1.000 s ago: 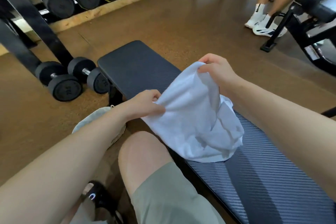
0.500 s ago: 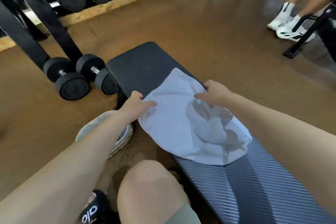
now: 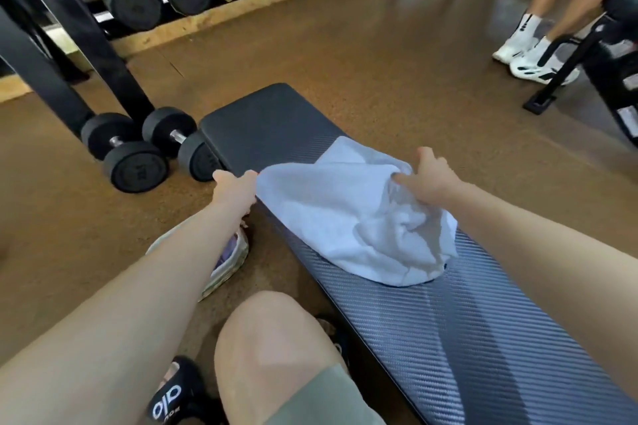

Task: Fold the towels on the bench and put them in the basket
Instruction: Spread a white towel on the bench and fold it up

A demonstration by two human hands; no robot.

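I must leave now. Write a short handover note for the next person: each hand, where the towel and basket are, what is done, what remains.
Left hand: grips the near-left edge of the white towel.
Right hand: grips the towel's far-right edge.
Towel: held stretched between both hands, lower part bunched on the black bench.
Basket: on the floor left of the bench, under the left forearm; something is inside, but I cannot tell what.
Done: towel picked up at two edges.
Left: lay it flat, fold it, put it in the basket.
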